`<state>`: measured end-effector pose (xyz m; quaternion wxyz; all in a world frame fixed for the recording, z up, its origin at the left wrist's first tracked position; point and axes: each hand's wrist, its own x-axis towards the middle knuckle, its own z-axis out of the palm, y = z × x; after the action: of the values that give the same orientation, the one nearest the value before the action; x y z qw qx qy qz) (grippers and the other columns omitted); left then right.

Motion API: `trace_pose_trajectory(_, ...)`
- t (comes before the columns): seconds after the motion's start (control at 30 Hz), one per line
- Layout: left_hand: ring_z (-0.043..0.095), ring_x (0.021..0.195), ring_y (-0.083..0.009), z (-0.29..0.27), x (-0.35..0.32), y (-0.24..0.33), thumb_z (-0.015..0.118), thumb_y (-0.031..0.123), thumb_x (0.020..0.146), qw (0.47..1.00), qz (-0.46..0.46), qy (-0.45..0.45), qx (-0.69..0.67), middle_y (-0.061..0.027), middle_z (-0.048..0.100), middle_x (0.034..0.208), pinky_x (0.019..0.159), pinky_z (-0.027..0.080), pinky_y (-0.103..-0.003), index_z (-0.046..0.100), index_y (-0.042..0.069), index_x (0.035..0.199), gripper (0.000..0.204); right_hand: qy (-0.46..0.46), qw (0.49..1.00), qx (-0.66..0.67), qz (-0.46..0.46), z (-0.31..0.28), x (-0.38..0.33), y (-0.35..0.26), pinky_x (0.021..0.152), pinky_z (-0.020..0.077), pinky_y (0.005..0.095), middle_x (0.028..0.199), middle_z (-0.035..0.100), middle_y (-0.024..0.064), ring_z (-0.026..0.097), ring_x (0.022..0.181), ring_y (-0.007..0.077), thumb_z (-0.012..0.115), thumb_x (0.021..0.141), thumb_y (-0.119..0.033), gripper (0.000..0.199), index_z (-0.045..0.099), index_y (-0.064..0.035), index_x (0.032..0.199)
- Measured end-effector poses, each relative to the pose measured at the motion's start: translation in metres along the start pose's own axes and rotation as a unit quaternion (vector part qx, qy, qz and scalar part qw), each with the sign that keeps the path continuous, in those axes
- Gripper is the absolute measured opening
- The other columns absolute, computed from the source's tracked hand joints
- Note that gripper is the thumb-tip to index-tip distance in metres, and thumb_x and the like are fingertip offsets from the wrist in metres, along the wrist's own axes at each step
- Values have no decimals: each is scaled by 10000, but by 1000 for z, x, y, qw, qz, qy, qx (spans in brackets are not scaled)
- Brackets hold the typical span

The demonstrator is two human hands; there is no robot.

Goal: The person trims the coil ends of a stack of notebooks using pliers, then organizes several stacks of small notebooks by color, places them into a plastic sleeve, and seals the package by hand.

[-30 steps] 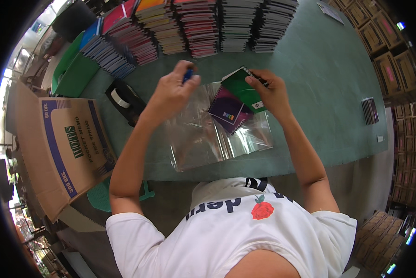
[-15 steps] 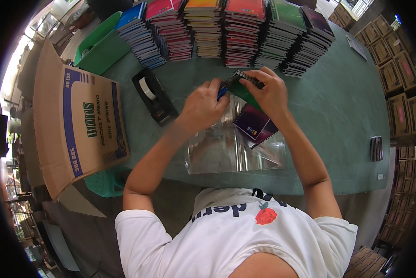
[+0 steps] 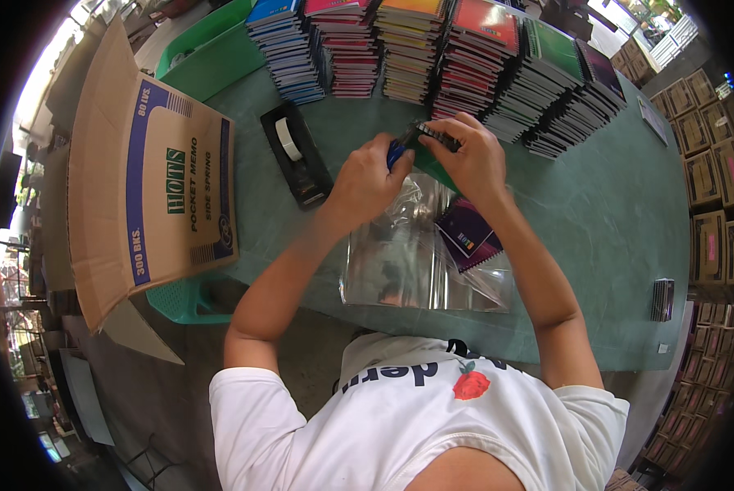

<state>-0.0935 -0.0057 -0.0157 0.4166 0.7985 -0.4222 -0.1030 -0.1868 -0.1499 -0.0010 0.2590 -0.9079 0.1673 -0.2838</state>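
Note:
Over the table, my left hand [image 3: 365,178] is closed on a blue object with a dark far end [image 3: 395,154]; my fingers cover most of it, so its kind is unclear. My right hand [image 3: 472,155] pinches a spiral-bound notebook with a green cover [image 3: 436,169] by its black coil. The blue object's dark end meets the coil's far end. Below the right wrist, purple spiral notebooks [image 3: 470,235] lie overlapping on a clear plastic sheet or bag [image 3: 387,266], which is flat and shiny on the table.
Tall stacks of notebooks [image 3: 416,53] in several colours line the far side. A black tape dispenser [image 3: 297,155] stands left of my hands, beside a cardboard box [image 3: 166,188]. Behind it sits a green bin [image 3: 220,61]. A small purple stack [image 3: 663,300] lies at the right edge.
The view has shifted, so the table's things sit differently in the picture. Both hands keep their holds and stay close together at the coil.

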Motion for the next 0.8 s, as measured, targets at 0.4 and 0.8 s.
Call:
trace_pose_trajectory(0.4,636,874,-296,-20,33,-35,405,372,943,802,-231,-199,-513,-207,614,1016,774,513,-393,523,-38,1115,460,47,993,-67,-84,39,47,17,565,435,351,712,538,34,571,649,215,694,740,-296,227,687,-121,883)
trace_pose_trajectory(0.8,619,911,-378,-11,38,-40,356,377,956,692,-205,-274,-636,-227,605,1017,820,495,-480,499,-63,1133,495,12,998,-47,-27,28,39,10,659,487,360,852,627,29,607,828,233,674,736,-255,202,686,-98,863)
